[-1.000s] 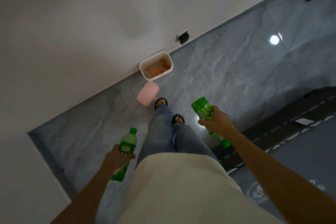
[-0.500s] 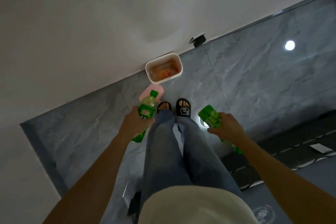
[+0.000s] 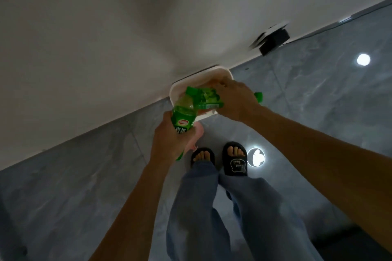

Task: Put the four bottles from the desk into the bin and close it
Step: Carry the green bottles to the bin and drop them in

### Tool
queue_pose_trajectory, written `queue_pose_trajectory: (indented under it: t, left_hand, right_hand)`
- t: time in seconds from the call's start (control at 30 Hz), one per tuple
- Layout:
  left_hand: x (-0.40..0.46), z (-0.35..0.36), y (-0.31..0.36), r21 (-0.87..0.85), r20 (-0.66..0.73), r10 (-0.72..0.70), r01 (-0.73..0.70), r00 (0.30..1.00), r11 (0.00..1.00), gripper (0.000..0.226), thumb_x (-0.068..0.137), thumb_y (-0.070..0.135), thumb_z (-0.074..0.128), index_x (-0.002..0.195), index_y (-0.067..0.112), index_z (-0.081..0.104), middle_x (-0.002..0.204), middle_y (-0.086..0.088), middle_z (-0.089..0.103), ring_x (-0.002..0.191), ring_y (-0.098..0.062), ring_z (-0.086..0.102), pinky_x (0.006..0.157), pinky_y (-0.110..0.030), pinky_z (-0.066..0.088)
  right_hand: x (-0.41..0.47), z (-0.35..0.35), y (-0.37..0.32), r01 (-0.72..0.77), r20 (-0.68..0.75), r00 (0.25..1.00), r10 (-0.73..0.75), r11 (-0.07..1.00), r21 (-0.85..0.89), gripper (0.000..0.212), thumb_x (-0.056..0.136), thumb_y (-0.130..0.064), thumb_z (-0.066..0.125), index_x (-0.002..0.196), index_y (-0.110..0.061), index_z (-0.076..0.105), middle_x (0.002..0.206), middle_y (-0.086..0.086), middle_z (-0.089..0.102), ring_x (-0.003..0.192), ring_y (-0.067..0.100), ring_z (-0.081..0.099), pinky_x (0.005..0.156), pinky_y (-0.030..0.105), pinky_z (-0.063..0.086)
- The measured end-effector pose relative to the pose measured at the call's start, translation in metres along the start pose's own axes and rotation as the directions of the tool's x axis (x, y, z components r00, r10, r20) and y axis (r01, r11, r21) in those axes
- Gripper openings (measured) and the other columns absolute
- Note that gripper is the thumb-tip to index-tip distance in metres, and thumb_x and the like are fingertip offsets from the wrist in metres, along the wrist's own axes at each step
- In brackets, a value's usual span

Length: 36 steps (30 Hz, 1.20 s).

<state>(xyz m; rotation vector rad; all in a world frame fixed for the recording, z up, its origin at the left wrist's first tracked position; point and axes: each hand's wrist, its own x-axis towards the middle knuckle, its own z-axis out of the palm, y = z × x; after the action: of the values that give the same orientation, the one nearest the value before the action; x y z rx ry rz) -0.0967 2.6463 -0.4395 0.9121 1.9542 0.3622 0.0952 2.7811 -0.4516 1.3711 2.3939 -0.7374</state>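
The white bin (image 3: 220,70) stands open on the floor against the wall, mostly covered by my hands. My left hand (image 3: 169,142) grips a green bottle (image 3: 183,115) with a red-logo label, its top tilted toward the bin's near rim. My right hand (image 3: 235,99) holds a second green bottle (image 3: 203,97) lying sideways over the bin's opening, its green cap (image 3: 258,97) sticking out to the right. The pink lid (image 3: 194,140) lies on the floor just in front of the bin, partly hidden behind my left hand. The bin's contents are hidden.
My two feet in black sandals (image 3: 234,160) stand right before the bin on grey marble tiles (image 3: 318,99). A black plug box (image 3: 273,41) sits at the wall's base to the right. Ceiling-light reflections shine on the floor (image 3: 363,59).
I have stepped up to the bin. Both hands moved forward and up, bringing the two green bottles together over the bin's opening; the right bottle turned sideways.
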Motion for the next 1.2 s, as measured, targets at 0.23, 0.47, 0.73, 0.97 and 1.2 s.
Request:
queue_pose_trajectory:
  t: [0.23,0.47,0.73,0.97,1.2]
  left_hand:
    - [0.061,0.042,-0.042,-0.02,-0.079,0.11,-0.112,0.991,0.994,0.054,0.071,0.049,0.081,0.113,0.04,0.047,0.092,0.025,0.061,0.084,0.021,0.058,0.062,-0.01,0.04]
    - [0.095,0.06,-0.057,0.029,-0.093,0.221,-0.22,0.971,0.975,0.067,0.072,0.055,0.081,0.126,0.031,0.051,0.104,0.02,0.064,0.091,0.014,0.06,0.066,-0.005,0.043]
    - [0.099,0.054,-0.044,0.082,-0.035,0.218,-0.214,0.975,0.973,0.063,0.07,0.051,0.084,0.119,0.04,0.046,0.096,0.026,0.06,0.084,0.009,0.06,0.069,-0.008,0.042]
    - [0.111,0.055,0.004,0.2,0.01,0.308,-0.304,0.951,0.931,0.084,0.068,0.07,0.073,0.13,0.024,0.04,0.121,0.001,0.063,0.104,-0.02,0.063,0.08,-0.037,0.055]
    - [0.147,0.088,0.025,0.476,0.168,0.31,-0.352,0.936,0.806,0.08,0.071,0.058,0.065,0.134,0.019,0.035,0.124,-0.012,0.054,0.103,-0.033,0.057,0.081,-0.042,0.049]
  right_hand:
    - [0.081,0.097,-0.003,0.116,-0.022,0.992,-0.121,0.983,-0.14,0.066,0.084,-0.048,0.064,0.139,-0.015,0.046,0.137,0.01,0.058,0.129,0.033,0.052,0.115,0.049,0.032]
    - [0.126,0.146,0.01,0.066,0.015,0.998,-0.064,0.979,-0.193,0.08,0.079,-0.039,0.079,0.146,-0.02,0.04,0.149,0.011,0.044,0.138,0.034,0.04,0.114,0.051,0.035]
    - [0.107,0.129,0.019,0.034,-0.013,0.999,-0.034,0.999,-0.003,0.058,0.087,-0.042,0.068,0.138,-0.021,0.049,0.14,0.008,0.053,0.13,0.03,0.05,0.108,0.047,0.042]
    - [0.015,0.112,0.04,0.066,-0.123,0.99,-0.065,0.998,0.011,0.031,0.096,-0.032,0.049,0.119,-0.018,0.064,0.115,0.006,0.067,0.107,0.026,0.062,0.097,0.038,0.046]
    - [0.01,0.127,0.053,0.146,-0.138,0.978,-0.155,0.987,-0.07,0.032,0.088,-0.006,0.062,0.118,-0.012,0.067,0.117,0.011,0.069,0.11,0.031,0.064,0.107,0.043,0.045]
